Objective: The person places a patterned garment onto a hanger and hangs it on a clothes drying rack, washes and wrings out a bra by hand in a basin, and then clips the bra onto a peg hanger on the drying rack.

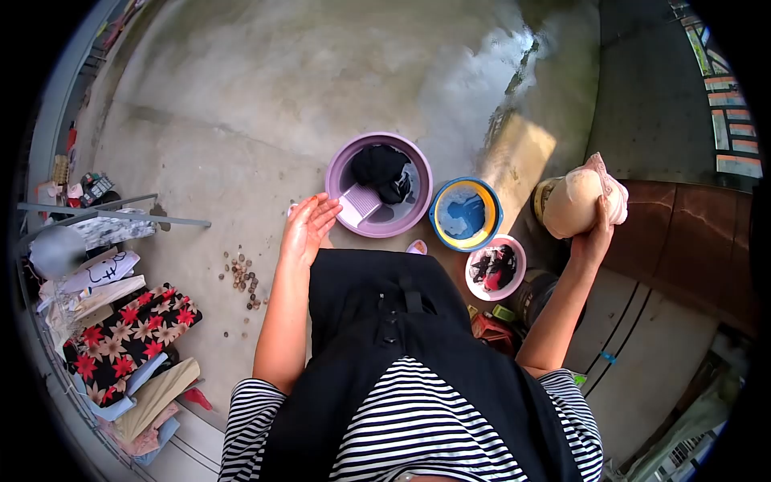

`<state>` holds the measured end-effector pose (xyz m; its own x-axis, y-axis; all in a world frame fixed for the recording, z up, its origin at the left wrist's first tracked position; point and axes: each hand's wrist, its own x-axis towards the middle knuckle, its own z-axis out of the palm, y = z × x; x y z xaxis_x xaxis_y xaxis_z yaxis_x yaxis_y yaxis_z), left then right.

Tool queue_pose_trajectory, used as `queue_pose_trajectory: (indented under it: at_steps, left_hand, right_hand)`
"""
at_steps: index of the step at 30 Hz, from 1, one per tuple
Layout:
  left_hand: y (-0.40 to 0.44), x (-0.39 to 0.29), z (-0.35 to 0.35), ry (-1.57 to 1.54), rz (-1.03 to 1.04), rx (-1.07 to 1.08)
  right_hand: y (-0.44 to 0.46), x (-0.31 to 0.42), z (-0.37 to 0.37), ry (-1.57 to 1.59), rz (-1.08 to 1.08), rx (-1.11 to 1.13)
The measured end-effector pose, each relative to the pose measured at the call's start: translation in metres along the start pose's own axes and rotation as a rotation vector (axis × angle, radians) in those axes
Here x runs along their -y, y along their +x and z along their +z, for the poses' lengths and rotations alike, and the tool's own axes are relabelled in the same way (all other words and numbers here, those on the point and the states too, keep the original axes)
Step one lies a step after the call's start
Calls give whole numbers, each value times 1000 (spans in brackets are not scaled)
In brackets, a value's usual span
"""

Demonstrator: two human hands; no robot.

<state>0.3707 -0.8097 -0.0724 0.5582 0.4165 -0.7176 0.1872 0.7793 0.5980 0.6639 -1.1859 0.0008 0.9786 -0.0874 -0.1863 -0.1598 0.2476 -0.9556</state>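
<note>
My right hand [593, 233] grips a rounded beige bundle with a pink gathered edge [572, 202], held up at the right; its exact kind is unclear. My left hand [308, 229] is open, palm up with fingers stretched out, near the left rim of a purple tub [336, 165]. Inside that tub lie a pale lilac washboard [360, 204] and dark wet cloth [379, 170] in water. A blue basin with a yellow inner rim [434, 218] holds water beside it. Closer to me, a pink basin [522, 269] contains black, white and pinkish cloth.
Cloths hang on a rack at the left, among them a black floral one [132, 345]. Small round brown things [242, 277] lie scattered on the concrete floor [241, 104]. A wooden board [520, 161] lies beyond the basins. A dark brown panel [683, 241] borders the right side.
</note>
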Motion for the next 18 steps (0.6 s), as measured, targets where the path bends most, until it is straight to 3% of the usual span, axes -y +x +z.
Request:
queue_pose_trajectory:
  at_steps: [5, 10, 14, 18]
  left_hand:
    - [41, -60, -59, -46, -40, 41]
    - [88, -168, -150, -48, -82, 84]
    - [116, -256, -220, 5, -54, 52]
    - [138, -307, -261, -30, -150, 85]
  right_hand:
    - [-32, -36, 103, 53, 71, 20]
    - [-79, -75, 267, -132, 131, 108]
    - [-126, -140, 412, -226, 373, 308]
    - [-185, -189, 551, 247, 705, 529]
